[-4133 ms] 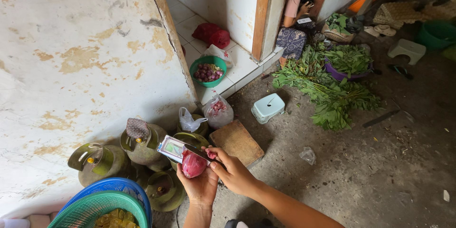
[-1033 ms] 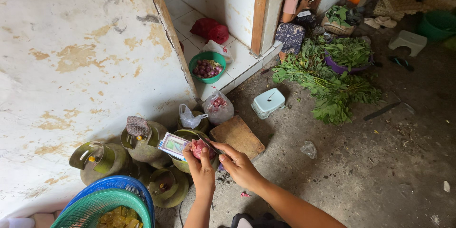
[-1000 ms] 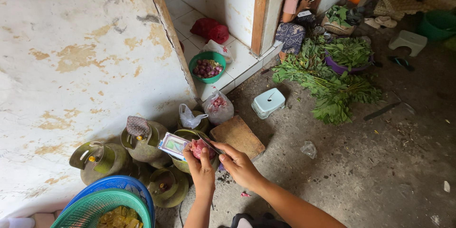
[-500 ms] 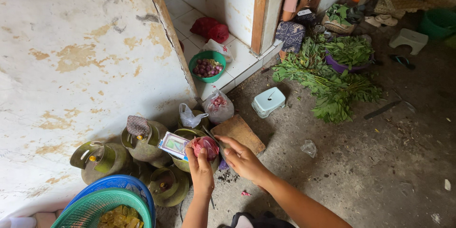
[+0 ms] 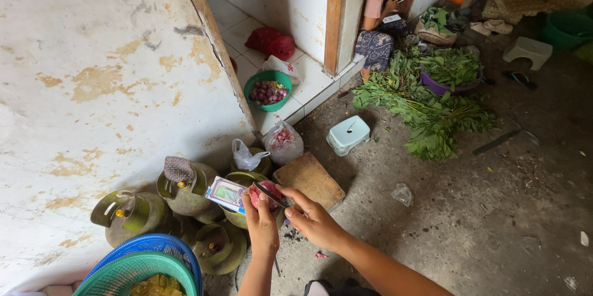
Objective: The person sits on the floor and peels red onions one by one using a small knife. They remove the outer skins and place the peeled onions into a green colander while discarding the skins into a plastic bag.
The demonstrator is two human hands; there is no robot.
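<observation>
Hands meet above green gas cylinders [image 5: 185,192]: left hand [image 5: 262,222] grips a reddish onion [image 5: 259,195], raised clear for cutting; right hand [image 5: 313,220] closes on what looks like a dark knife [image 5: 270,195] touching it.

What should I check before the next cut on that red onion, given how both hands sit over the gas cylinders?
1. Left hand grips the red onion: ok, held up off any surface.
2. Right hand holds the knife, blade against the onion: ok.
3. Left fingertips away from the blade: cannot tell, too small to see.
4. Wooden board free for use: ok, bare, on the floor beside the hands.
5. Place for peels: not ok, scraps lie on the concrete floor below the hands.
6. Green bowl of peeled onions nearby: ok, on the tiled step.
</observation>
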